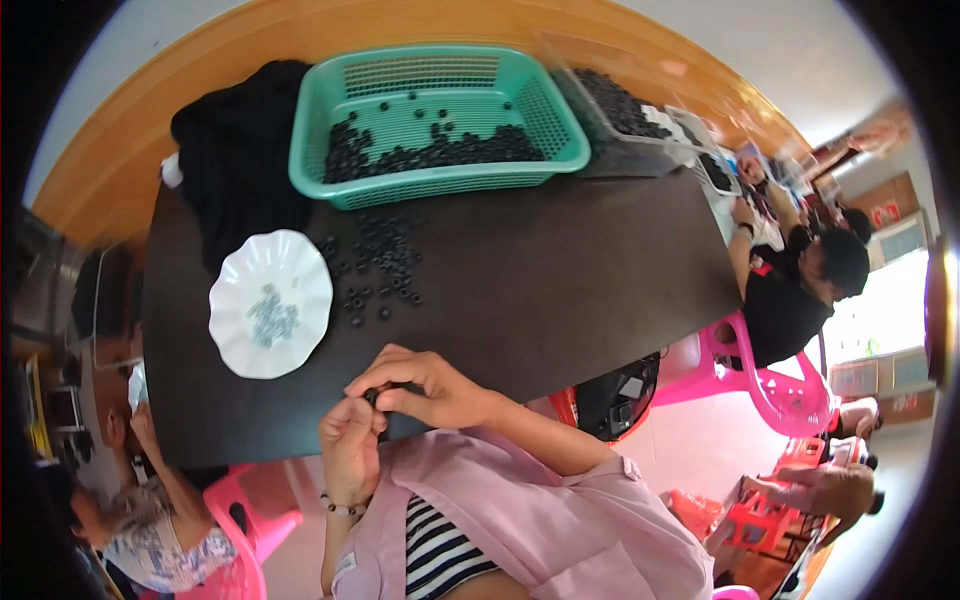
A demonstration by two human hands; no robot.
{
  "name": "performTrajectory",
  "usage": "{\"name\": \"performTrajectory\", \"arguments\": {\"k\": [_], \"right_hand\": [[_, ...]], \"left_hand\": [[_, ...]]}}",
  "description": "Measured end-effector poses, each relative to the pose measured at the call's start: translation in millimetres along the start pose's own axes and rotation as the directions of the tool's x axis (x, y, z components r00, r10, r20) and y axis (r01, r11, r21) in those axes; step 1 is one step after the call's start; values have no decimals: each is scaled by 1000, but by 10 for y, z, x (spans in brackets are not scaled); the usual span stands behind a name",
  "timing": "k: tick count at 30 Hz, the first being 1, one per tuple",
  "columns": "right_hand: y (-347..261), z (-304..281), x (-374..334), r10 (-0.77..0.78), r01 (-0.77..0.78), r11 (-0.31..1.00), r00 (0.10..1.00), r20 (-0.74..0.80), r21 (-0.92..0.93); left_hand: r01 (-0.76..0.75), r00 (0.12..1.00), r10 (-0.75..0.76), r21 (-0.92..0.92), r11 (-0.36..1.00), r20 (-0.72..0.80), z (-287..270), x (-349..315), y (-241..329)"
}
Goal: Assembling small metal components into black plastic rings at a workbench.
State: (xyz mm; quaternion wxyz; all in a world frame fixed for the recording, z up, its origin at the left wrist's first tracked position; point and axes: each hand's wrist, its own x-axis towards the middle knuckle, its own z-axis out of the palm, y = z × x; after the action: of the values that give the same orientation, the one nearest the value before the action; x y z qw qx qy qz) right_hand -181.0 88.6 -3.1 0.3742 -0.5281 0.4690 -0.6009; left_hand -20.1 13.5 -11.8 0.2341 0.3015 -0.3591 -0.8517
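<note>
Just over the table's near edge, my left hand (350,440) and my right hand (430,388) meet, fingertips pinched together. Between them is a small black ring-like part (371,396), touched by the fingers of both. Beyond my hands, a loose scatter of small black ring-shaped parts (385,255) lies on the dark table. A white scalloped plate (238,335) to the left holds a small heap of tiny clear pieces (272,318). Farther back stands a green plastic basket (450,180) with many more black parts (430,155) inside.
A black cloth (245,150) lies at the back left. Right of the basket stands a clear plastic bin (640,155) of dark parts. Another person (800,285) works beyond the table's right end; one more person (160,535) sits at the lower left. A black bag (618,400) is below the near edge.
</note>
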Motion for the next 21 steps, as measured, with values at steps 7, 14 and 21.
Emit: {"name": "performTrajectory", "arguments": {"k": [7,14,21], "right_hand": [[-90,-10,-52,4,-6,999,999,-43,-40],[-139,-61,-56,25,-32,995,997,-72,-91],[-79,-65,-88,5,-18,995,991,-137,-99]], "left_hand": [[79,992,-56,-203,976,114,119,24,61],[225,970,-185,-305,925,156,106,62,2],[248,965,-211,-292,924,153,170,72,-1]]}}
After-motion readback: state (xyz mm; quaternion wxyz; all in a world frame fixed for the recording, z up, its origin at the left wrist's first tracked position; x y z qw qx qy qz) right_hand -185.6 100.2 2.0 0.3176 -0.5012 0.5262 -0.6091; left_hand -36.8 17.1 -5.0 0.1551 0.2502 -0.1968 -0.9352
